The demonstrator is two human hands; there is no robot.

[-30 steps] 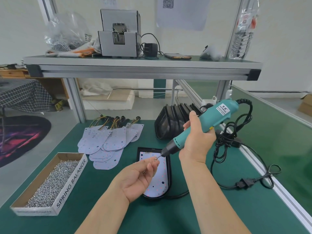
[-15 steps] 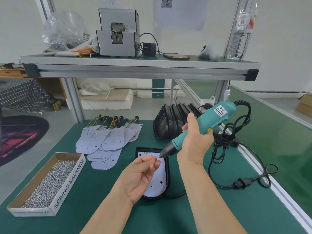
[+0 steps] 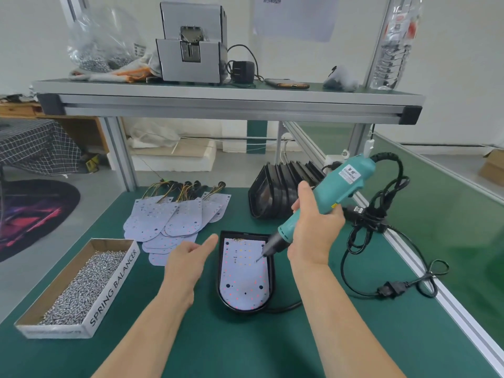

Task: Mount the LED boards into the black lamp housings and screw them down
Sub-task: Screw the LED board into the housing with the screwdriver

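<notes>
A box of screws (image 3: 76, 290) is sitting near the table's left edge, with green mat (image 3: 141, 304) showing between it and the left hand (image 3: 185, 260). That hand is hanging open, fingers relaxed and empty, just beside the black housing (image 3: 271, 271). The LED board (image 3: 244, 282) is lying inside the housing's rim. The right hand (image 3: 313, 227) is gripping the screwdriver (image 3: 335, 189), its tip pointing down at the board's upper right. The cord (image 3: 360, 241) is looping towards the right rail (image 3: 450, 304).

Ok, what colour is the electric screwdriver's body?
Teal: the plastic electric screwdriver has a black nose; the head view shows it best.
</notes>
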